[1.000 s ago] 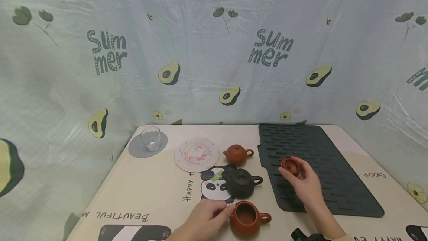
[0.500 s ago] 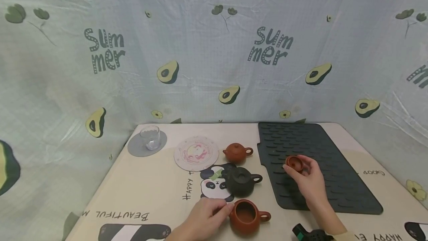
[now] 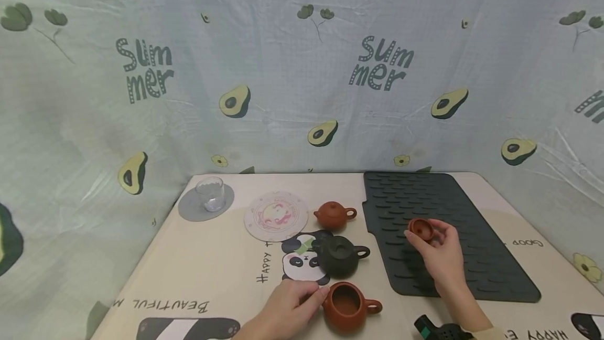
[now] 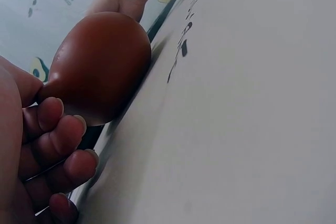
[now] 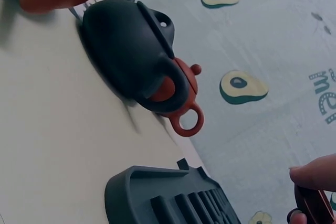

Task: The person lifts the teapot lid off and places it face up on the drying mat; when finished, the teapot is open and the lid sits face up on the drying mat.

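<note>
Moving a little farther in over the dark mat (image 3: pixel 401 198), away from its left edge, your right hand (image 3: pixel 445 253) has shifted in the last second; your left hand (image 3: pixel 293 307), left of the mat's near corner, has stayed put. That seems to put pot and lid slightly farther apart, leaving the pot uncovered.

You have the brown pot (image 3: pixel 346 322) upright just left of the mat's near corner, mouth up; your left thumb and fingers pinch its spout, the other fingers curled. Beside the mat's left edge, beyond that pot, stands the black teapot (image 3: pixel 338 262). Farther along, also left of the mat, is the small red teapot (image 3: pixel 332 217).

Smallest is the lid (image 3: pixel 421 230): it appears tilted above the mat, at your right fingertips, pinched between your thumb and part-curled fingers.
</note>
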A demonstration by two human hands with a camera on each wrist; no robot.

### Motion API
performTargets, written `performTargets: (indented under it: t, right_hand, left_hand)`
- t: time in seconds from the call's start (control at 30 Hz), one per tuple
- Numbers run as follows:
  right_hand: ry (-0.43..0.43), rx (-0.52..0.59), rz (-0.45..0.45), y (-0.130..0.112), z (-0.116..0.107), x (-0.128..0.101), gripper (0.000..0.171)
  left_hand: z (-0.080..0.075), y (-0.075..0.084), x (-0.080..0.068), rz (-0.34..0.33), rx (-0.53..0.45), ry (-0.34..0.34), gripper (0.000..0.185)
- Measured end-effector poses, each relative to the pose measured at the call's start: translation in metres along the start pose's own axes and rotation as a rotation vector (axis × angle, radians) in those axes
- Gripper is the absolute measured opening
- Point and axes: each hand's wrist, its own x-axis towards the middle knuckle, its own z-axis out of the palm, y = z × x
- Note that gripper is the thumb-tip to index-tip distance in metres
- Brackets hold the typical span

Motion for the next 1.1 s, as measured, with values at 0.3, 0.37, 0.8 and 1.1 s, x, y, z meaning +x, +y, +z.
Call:
performTargets:
  t: [0.3, 0.37, 0.8, 1.1]
  right_hand:
    - [0.097, 0.001, -0.026, -0.001, -0.003, 0.006, 0.080]
    - [0.100, -0.003, -0.020, 0.000, -0.004, 0.006, 0.080]
    - [0.145, -0.101, -0.037, 0.009, -0.014, 0.016, 0.076]
    - [0.176, -0.160, 0.014, 0.015, -0.029, 0.026, 0.081]
  left_hand:
    - [-0.003, 0.002, 0.001, 0.032, 0.032, 0.030, 0.042]
    - [-0.003, 0.002, 0.001, 0.028, 0.026, 0.026, 0.042]
    - [-0.002, -0.001, 0.000, 0.011, 0.017, 0.023, 0.042]
    - [-0.001, 0.000, -0.001, -0.037, -0.006, 0.007, 0.041]
